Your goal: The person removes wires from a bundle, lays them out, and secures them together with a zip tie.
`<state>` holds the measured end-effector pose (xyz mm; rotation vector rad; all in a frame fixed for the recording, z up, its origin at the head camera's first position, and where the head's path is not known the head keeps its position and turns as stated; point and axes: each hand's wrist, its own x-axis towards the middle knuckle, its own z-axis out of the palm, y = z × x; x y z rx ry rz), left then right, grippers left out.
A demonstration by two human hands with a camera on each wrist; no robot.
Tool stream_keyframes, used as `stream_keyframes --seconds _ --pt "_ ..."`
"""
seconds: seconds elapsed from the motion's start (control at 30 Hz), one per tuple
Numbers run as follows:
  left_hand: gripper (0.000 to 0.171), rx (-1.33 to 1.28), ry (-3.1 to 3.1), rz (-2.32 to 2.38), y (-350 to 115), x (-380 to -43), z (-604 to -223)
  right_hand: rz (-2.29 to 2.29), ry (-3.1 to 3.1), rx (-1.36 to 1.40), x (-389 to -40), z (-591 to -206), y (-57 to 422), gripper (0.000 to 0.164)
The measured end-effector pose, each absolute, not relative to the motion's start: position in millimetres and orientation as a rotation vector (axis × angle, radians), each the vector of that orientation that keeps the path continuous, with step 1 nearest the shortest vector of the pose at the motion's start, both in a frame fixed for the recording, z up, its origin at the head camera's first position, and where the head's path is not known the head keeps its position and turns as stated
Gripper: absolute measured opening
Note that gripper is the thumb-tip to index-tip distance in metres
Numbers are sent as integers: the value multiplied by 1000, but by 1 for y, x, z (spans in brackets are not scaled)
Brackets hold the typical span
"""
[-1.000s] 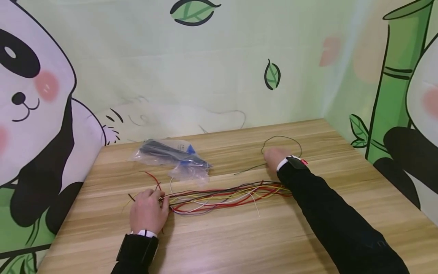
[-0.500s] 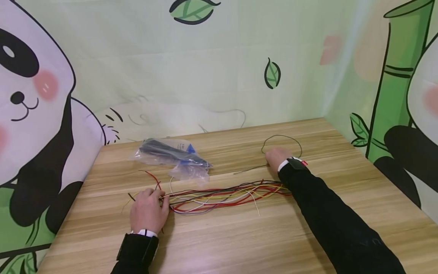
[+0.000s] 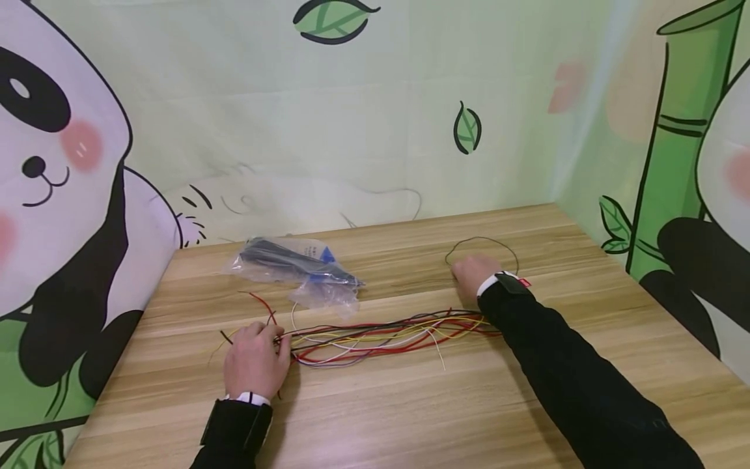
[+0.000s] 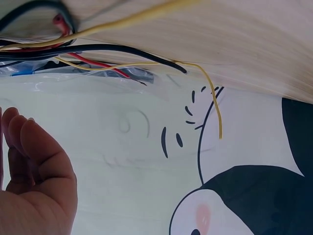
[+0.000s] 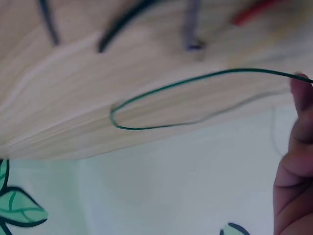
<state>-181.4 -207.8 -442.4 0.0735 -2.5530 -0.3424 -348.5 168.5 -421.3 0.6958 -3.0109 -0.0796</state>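
A bundle of thin wires [image 3: 410, 321] in red, black, yellow, white and purple lies lengthwise on the table. At its left end my left hand [image 3: 254, 361] holds it between thumb and index finger, with loose ends poking out past the knuckles. In the left wrist view a black wire [image 4: 117, 47] and a yellow wire [image 4: 146, 11] run above the loosely curled fingers. Beyond the bundle's right end, my right hand [image 3: 473, 273] pinches a single green wire [image 5: 239, 70]. That wire bends in a wide loop behind the hand, and its tail points left.
A clear plastic bag [image 3: 293, 266] with dark, long contents and blue print lies at the back left of the wooden table [image 3: 404, 417]. Behind it hangs a pale green backdrop [image 3: 375, 143] with pandas, bamboo and leaves.
The green wire's loop and tail have shifted slightly, the tail's end sliding up and left. My right hand has moved a little right. My left hand stays put on the bundle.
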Motion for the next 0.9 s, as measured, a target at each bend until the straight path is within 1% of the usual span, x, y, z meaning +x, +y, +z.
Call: stream_keyframes --seconds 0.1,0.27,0.63,0.8,0.9 --pt "15 70 -2553 -340 -207 -182 -442 20 -3005 657 -342 -412 164 20" --pt "15 68 -2548 -338 -207 -182 -441 99 -2911 676 -331 -402 155 20" --pt "10 -6 -2447 -330 -203 -183 -445 182 -2620 687 -300 -397 135 25" --pt "9 -84 -2355 -328 -197 -184 -446 132 -2467 739 -287 -398 119 21" --pt "12 -140 -2321 -351 -191 -184 -447 133 -2367 793 -277 -399 107 15"
